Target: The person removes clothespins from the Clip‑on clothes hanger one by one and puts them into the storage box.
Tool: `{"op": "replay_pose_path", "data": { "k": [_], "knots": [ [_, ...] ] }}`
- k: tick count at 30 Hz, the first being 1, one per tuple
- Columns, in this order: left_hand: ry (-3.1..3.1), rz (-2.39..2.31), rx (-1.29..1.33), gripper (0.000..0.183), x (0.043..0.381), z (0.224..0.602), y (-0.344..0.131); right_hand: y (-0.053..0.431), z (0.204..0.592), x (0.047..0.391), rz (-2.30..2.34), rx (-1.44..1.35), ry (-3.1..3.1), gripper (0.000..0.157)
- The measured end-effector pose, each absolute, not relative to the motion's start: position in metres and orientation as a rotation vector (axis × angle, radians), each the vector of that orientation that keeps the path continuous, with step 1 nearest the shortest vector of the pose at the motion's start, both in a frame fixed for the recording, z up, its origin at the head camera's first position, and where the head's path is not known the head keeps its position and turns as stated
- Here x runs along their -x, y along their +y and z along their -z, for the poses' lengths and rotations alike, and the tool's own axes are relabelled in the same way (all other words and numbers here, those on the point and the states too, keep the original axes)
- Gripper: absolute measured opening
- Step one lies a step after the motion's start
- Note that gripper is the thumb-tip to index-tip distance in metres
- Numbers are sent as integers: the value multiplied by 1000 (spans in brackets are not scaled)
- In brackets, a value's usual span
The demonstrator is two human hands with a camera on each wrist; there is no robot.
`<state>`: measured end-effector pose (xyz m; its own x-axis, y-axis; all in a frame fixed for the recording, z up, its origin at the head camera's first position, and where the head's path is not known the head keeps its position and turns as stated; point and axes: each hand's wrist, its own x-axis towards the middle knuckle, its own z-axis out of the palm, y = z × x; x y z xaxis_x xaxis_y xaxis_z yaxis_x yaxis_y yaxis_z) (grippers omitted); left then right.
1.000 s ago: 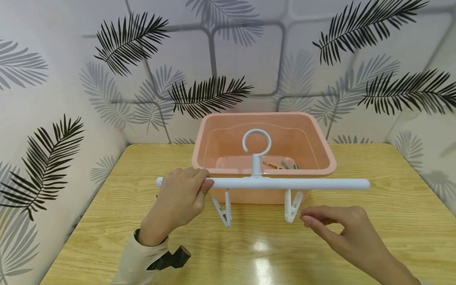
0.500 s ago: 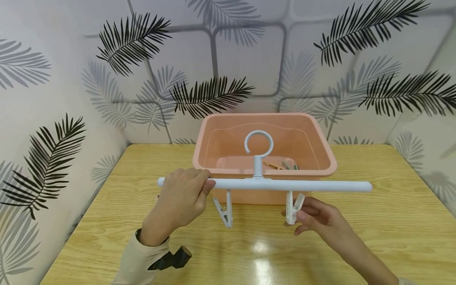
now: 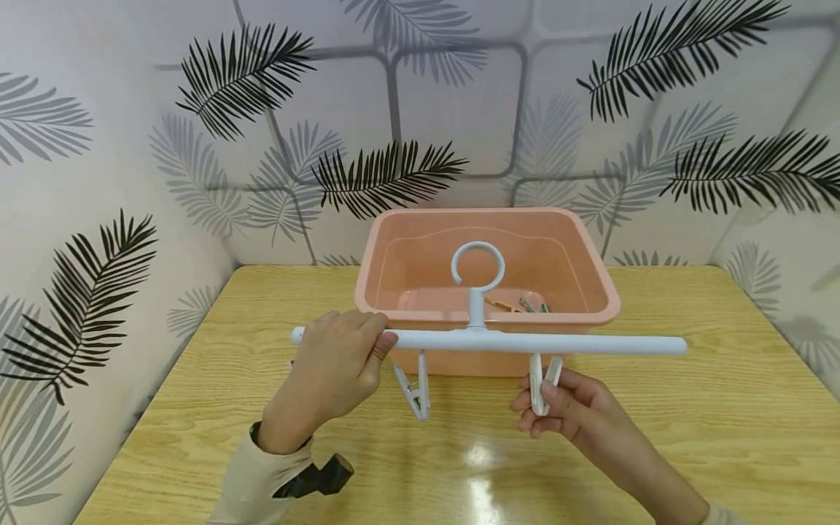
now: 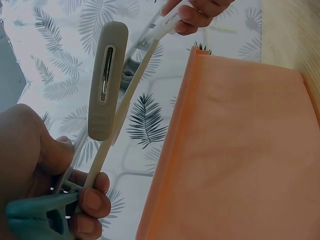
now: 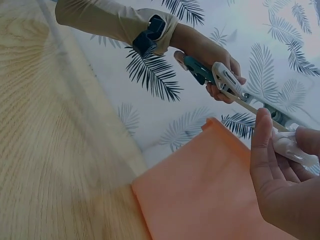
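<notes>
My left hand (image 3: 341, 357) grips the left part of a pale clip hanger's bar (image 3: 604, 343); its open hook (image 3: 502, 270) points up. Two white clips hang under the bar. The left white clip (image 3: 423, 386) hangs free beside my left hand. My right hand (image 3: 590, 415) pinches the right white clip (image 3: 537, 386) between thumb and fingers. In the left wrist view a teal clip (image 4: 40, 217) sits by the left hand's fingers; the head view hides it behind that hand. The right wrist view also shows this teal clip (image 5: 197, 70), with a pinkish tip beyond it.
Behind the hanger a peach plastic tub (image 3: 593, 277) stands on the wood-grain table (image 3: 682, 423). A tan clip (image 3: 504, 305) and a green clip (image 3: 527, 305) lie inside it. A leaf-patterned wall covering (image 3: 453, 117) rises behind the table. A black device (image 3: 321, 477) is strapped to the left wrist.
My right hand has moved left from beside the right white clip and taken hold of it. The hanger has shifted slightly right, its right end dipping a little. The left hand keeps its grip.
</notes>
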<state>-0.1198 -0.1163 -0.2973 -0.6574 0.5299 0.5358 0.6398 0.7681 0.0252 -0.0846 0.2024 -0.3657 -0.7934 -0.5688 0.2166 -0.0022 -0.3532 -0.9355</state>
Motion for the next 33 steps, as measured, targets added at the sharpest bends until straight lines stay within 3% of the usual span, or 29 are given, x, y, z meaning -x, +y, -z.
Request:
{"op": "replay_pose_path", "data": {
  "k": [8, 17, 23, 26, 30, 33],
  "knots": [
    [-2459, 298, 869, 30, 119, 297, -117, 206, 361, 85, 2254, 751, 1509, 32],
    [-2439, 256, 868, 29, 117, 298, -110, 207, 354, 80, 2101, 766, 2408, 13],
    [-2427, 199, 852, 29, 119, 301, -104, 191, 363, 78, 2033, 879, 2981, 20],
    [-2412, 180, 830, 28, 118, 302, -103, 188, 363, 80, 1842, 978, 3297, 6],
    [-2381, 140, 823, 29, 117, 301, -101, 185, 361, 80, 1423, 1046, 3680, 37],
    [-2393, 139, 821, 30, 117, 300, -102, 183, 360, 78, 1299, 1059, 3719, 43]
  ]
}}
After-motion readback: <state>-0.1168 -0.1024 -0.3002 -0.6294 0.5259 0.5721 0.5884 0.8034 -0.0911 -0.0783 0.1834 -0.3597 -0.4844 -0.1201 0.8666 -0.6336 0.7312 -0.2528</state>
